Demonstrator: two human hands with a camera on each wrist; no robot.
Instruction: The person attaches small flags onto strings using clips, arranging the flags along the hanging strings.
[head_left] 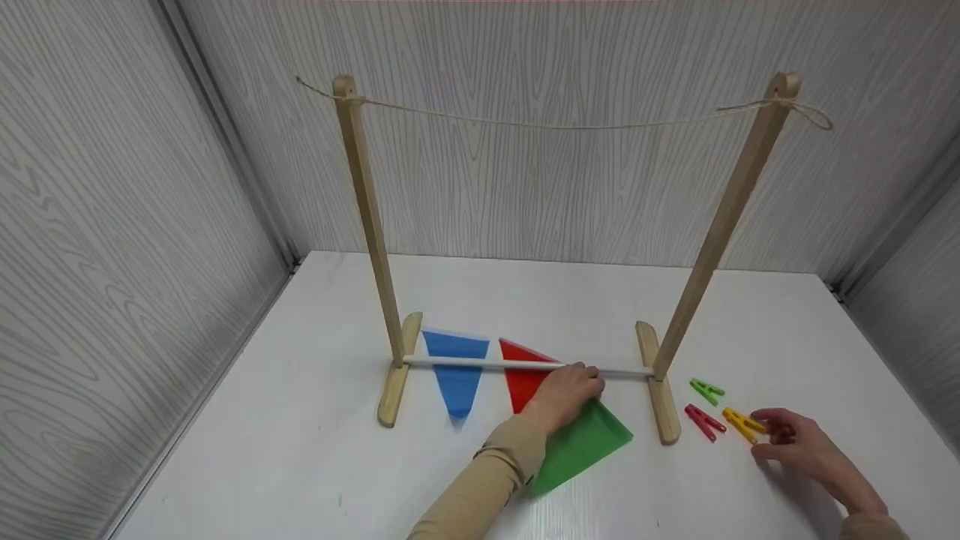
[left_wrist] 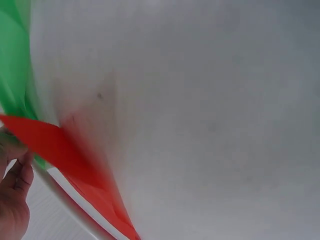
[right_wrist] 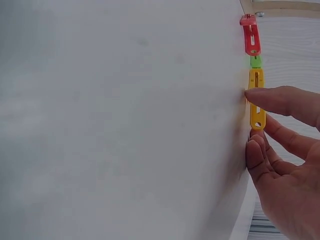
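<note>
My left hand point(head_left: 566, 394) pinches the upper edge of a green pennant point(head_left: 581, 450), just in front of the white crossbar point(head_left: 465, 363). In the left wrist view, a red pennant point(left_wrist: 65, 155) overlaps the left hand's fingertips, its near corner raised. The red pennant's lower part is hidden by the hand in the head view. At the right, my right hand point(head_left: 799, 446) has thumb and fingers on either side of a yellow clothespin point(right_wrist: 257, 82), which lies on the table. Beside it are a red clothespin point(head_left: 703, 422) and a green clothespin point(head_left: 706, 391).
A wooden stand has a left post point(head_left: 369, 225), a right post point(head_left: 724, 225) and flat feet point(head_left: 660, 412). Slack string point(head_left: 540, 126) joins the post tops. A blue pennant point(head_left: 456, 382) lies under the crossbar. Grey panels point(head_left: 525, 195) enclose the white table point(head_left: 300, 420).
</note>
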